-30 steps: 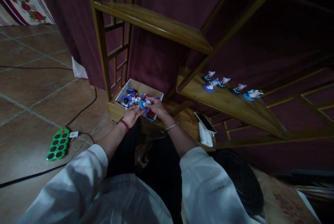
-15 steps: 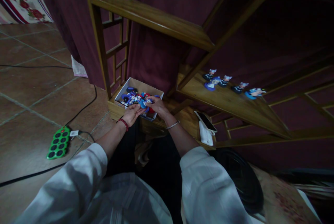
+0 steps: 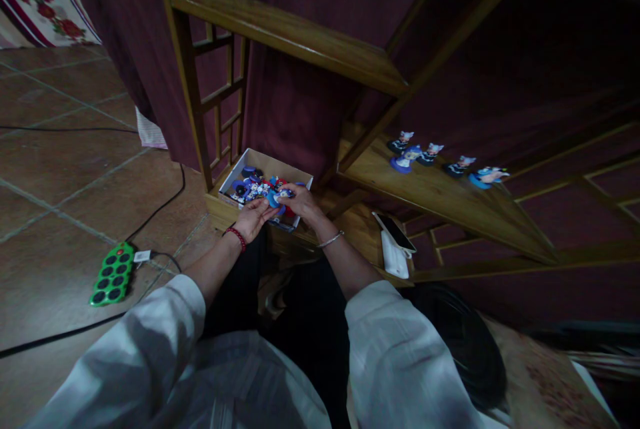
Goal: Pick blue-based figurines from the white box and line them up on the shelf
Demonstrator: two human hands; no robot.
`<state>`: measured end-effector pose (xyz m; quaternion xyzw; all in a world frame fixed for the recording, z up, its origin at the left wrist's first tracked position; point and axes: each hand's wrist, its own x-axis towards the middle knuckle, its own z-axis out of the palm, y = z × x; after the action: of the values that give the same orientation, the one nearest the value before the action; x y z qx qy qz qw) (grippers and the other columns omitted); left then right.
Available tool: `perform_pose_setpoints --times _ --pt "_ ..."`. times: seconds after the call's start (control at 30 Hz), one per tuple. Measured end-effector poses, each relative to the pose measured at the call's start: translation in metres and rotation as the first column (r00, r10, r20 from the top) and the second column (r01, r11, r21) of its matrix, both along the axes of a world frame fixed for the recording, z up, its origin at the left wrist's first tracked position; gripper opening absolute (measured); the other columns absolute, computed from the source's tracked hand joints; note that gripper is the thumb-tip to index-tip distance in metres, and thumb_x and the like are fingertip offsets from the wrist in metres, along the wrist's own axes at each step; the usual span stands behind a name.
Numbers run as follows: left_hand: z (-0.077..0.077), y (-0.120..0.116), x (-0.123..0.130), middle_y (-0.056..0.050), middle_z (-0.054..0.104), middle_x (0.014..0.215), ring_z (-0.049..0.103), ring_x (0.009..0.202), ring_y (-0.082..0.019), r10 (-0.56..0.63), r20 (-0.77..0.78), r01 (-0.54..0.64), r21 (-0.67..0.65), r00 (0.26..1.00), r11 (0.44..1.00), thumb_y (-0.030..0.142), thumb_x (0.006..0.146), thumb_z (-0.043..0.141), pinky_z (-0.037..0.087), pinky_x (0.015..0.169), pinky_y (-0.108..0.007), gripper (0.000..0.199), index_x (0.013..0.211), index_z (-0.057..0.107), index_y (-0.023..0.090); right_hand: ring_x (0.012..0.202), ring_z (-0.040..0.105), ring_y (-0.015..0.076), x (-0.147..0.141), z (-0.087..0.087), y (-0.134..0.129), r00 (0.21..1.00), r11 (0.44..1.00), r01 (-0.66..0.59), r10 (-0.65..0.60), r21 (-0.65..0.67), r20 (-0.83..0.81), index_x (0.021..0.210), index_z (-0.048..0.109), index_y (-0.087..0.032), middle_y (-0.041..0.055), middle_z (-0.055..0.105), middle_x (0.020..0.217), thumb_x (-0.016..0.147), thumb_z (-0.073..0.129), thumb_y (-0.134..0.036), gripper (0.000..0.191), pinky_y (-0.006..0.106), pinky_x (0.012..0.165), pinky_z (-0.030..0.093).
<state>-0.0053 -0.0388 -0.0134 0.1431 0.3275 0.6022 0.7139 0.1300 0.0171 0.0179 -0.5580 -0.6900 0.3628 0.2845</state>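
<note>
Over the near side of a white cardboard box (image 3: 295, 169), my two hands meet at a small figurine (image 3: 283, 194) with a round blue base. My right hand (image 3: 302, 202) pinches its body between thumb and fingers. My left hand (image 3: 251, 217) has its fingertips closed at the base, palm turned partly up. Below and behind them, the box holds a jumble of figurines (image 3: 255, 188) in blue, purple, white, black and red. Fingers cover part of the held figurine, so its details cannot be made out.
On a wooden shelf (image 3: 450, 206) at right stand several figurines (image 3: 406, 158) on round bases. A phone (image 3: 394, 232) rests against a white object (image 3: 395, 261) on the lower board. A green power strip (image 3: 113, 274) with cables lies on the tiled floor at left. An upper shelf (image 3: 290, 36) juts out above the box.
Almost nothing differs. The view shifts very slightly, while both hands stay at the same blue-based figurine over the box.
</note>
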Motion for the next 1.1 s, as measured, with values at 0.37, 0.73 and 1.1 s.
perform_pose_setpoints --times 0.37,0.73,1.1 --pt "0.0 0.002 0.002 -0.004 0.065 0.068 0.064 0.073 -0.013 0.015 -0.007 -0.016 -0.023 1.0 1.0 0.01 0.073 0.061 0.046 0.09 -0.036 0.008 0.067 0.057 0.01 0.068 0.055 0.0113 0.0 -0.002 -0.001 1.0 1.0 0.016 -0.017 -0.004 -0.024 0.09 0.064 -0.021 -0.0036 0.062 0.078 0.062 0.064 -0.025 0.029 0.024 0.067 0.045" --pt "0.0 0.0 0.002 -0.002 0.065 0.068 0.064 0.072 -0.013 -0.011 0.0 0.011 0.014 1.0 1.0 0.014 0.07 0.065 0.047 0.089 -0.036 0.009 0.071 0.057 0.01 0.063 0.052 0.0099 -0.001 0.005 -0.005 1.0 1.0 -0.009 0.01 0.022 -0.017 0.088 0.064 -0.02 -0.0044 0.059 0.073 0.063 0.063 -0.025 0.026 0.021 0.061 0.042" --pt "-0.001 0.0 0.001 -0.003 0.066 0.067 0.065 0.072 -0.015 -0.022 0.008 0.022 0.01 1.0 1.0 0.013 0.07 0.065 0.047 0.087 -0.037 0.01 0.073 0.055 0.01 0.065 0.054 0.011 0.0 0.008 -0.003 0.998 0.999 -0.004 0.001 -0.05 -0.058 0.087 0.065 -0.018 -0.0029 0.062 0.075 0.06 0.065 -0.022 0.027 0.023 0.065 0.044"
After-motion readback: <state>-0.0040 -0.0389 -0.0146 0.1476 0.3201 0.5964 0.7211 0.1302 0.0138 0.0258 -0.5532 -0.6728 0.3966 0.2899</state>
